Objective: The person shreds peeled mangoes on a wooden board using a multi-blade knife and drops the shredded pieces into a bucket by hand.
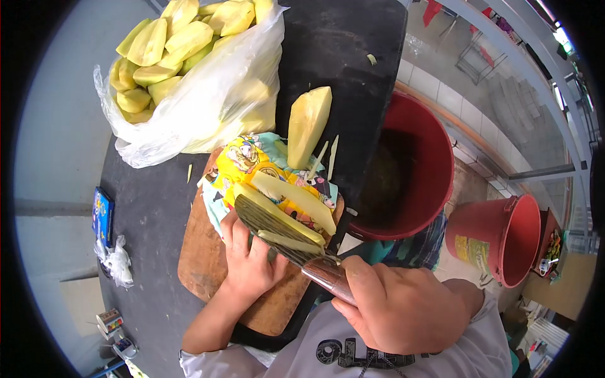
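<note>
My right hand (403,302) grips the brown wooden handle of a broad-bladed knife (268,220). Its dark, streaked blade lies against a long peeled pale-yellow fruit piece (252,191), and a thin cut strip (290,242) clings to the blade. With fingers curled, my left hand (249,261) holds the near side of that piece; the blade hides part of the fingers. Just beyond lies another peeled piece (296,201). Both rest on a colourful cartoon-print cloth (242,157), which is spread over a wooden cutting board (201,264).
A white plastic bag (214,107) full of peeled fruit pieces stands on the dark table (151,208). One large wedge (309,126) lies near thin strips. Beside the table are a red bucket (441,164) and another red bucket (520,233). A blue packet (102,214) lies at the left edge.
</note>
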